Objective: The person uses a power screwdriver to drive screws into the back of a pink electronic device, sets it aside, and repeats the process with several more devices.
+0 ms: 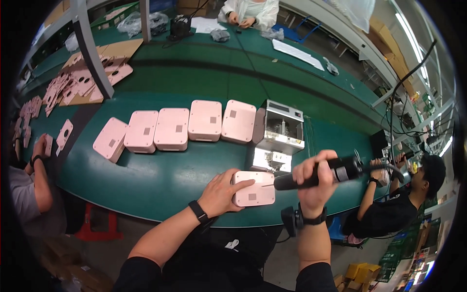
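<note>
My left hand (224,191) grips a pink box-shaped case (255,196) at the near edge of the green table, its thumb across the top face. The case has rounded corners, small corner holes and a grey square patch. In my right hand (314,177) is a black electric screwdriver (296,180), fingers wrapped round its body. Its thin bit points left over the case's top; whether the tip touches cannot be made out. Just beyond the case stands a metal screw feeder (278,127) with an open-topped front part.
A row of several similar pink cases (172,127) stands beyond my left hand. Flat pink panels (87,80) lie piled on cardboard at far left. Co-workers sit left, right (389,204) and across the table (250,14). A metal post (90,48) rises at the left; a cable trails from the screwdriver.
</note>
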### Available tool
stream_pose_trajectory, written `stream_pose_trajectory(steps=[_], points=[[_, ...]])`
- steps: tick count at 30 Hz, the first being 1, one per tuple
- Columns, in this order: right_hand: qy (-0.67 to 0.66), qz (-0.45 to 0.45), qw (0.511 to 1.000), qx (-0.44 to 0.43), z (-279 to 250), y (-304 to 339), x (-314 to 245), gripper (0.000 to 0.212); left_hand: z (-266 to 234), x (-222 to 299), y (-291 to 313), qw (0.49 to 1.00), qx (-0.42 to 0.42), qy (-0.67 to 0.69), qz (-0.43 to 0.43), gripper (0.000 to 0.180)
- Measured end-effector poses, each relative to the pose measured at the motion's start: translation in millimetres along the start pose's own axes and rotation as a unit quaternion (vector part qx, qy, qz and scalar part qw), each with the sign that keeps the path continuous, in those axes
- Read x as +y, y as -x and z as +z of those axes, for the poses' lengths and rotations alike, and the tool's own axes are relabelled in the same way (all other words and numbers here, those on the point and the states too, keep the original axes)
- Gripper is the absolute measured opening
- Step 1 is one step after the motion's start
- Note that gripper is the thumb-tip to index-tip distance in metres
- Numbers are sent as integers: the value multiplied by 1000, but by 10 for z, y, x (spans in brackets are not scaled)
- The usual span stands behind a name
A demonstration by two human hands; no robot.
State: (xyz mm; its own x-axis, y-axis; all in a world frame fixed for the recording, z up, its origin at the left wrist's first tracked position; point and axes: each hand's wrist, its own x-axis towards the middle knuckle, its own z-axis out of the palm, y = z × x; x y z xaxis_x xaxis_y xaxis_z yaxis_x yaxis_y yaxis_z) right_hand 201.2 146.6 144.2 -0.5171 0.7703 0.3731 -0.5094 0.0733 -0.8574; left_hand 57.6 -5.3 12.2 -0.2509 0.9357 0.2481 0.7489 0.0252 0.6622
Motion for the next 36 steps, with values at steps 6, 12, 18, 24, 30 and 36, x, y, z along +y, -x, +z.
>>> stream_pose_trajectory(steps=[6, 12, 18, 24, 30, 36], points=[[-3, -2, 996, -85, 271, 403, -169, 33, 64, 11, -48, 1000, 1, 17, 22, 78], [17, 24, 993, -113, 325, 492, -159, 40, 61, 32, -48, 999, 8, 30, 18, 77], [31, 53, 992, -107, 378, 529, -75, 43, 77, 14, -57, 999, 12, 31, 26, 74], [64, 66, 986, -139, 398, 591, -1, 44, 93, 28, -40, 999, 18, 28, 22, 78], [61, 66, 982, -167, 368, 609, 68, 43, 119, 2, -15, 999, 42, 15, 28, 72], [114, 35, 971, -209, 379, 626, 25, 40, 70, 82, -14, 1000, 16, 7, 18, 73]])
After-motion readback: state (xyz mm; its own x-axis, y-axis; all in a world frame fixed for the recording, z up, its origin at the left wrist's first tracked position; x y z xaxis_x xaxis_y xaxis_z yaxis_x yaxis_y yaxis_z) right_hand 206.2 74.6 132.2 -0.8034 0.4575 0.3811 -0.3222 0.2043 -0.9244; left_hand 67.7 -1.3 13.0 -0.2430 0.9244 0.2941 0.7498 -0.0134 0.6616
